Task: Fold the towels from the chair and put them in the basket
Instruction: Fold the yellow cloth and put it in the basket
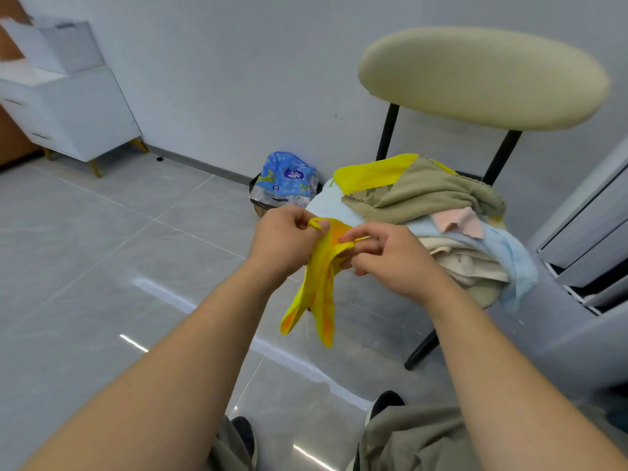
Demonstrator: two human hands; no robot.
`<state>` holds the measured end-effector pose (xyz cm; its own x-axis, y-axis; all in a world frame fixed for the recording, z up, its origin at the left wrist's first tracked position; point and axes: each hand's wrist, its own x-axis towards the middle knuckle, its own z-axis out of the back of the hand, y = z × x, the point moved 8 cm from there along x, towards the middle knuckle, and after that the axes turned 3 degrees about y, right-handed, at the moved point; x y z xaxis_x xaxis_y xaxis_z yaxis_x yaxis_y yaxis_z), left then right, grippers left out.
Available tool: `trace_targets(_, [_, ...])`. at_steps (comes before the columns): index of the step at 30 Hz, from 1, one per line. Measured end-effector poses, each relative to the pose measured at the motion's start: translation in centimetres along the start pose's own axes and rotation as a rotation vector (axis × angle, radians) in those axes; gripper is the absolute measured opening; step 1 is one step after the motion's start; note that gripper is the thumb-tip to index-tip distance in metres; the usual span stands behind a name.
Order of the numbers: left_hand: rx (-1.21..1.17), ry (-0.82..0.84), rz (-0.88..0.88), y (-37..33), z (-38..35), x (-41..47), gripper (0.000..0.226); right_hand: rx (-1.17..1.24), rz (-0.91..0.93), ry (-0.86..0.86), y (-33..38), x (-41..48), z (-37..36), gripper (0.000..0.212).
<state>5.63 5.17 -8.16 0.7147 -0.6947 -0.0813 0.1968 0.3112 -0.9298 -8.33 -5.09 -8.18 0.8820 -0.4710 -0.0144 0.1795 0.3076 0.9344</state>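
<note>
A yellow towel (321, 287) hangs bunched in the air in front of the chair. My left hand (285, 237) pinches its upper corner between thumb and fingers. Close to the right, my right hand (390, 254) pinches the towel's top edge. On the chair (482, 76) seat lies a loose heap of towels (452, 229): yellow, olive, pink, light blue and cream. Some of them droop over the seat's front edge. No basket can be told for sure.
A dark bin holding a blue plastic package (287, 180) stands on the floor by the wall, left of the chair. A white drawer cabinet (68, 113) is at the far left. Grey furniture (591, 232) rises at the right. Grey tiled floor (102, 249) stretches to the left.
</note>
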Motion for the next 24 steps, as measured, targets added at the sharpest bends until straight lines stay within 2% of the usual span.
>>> trace_targets(4, [-0.013, 0.075, -0.024, -0.3, -0.6, -0.3, 0.029, -0.094, 0.066, -0.096, 0.3, 0.1, 0.7, 0.007])
trace_targets(7, [-0.086, 0.143, -0.028, -0.4, -1.4, -0.5, 0.012, -0.147, 0.135, -0.185, 0.4, 0.2, 1.5, 0.008])
trace_targets(12, [-0.118, 0.251, 0.0, -0.6, -2.5, -0.9, 0.018, -0.357, 0.261, -0.288, 1.6, -0.1, 2.2, 0.011])
trace_targets(18, [-0.109, 0.327, 0.009, -0.7, -3.2, -1.3, 0.021, -0.441, 0.266, -0.268, 1.6, 0.0, 1.8, 0.011])
trace_targets(24, [-0.095, 0.3, -0.005, -0.5, -3.2, -1.3, 0.016, -0.477, 0.24, -0.251, 1.7, -0.1, 1.5, 0.013])
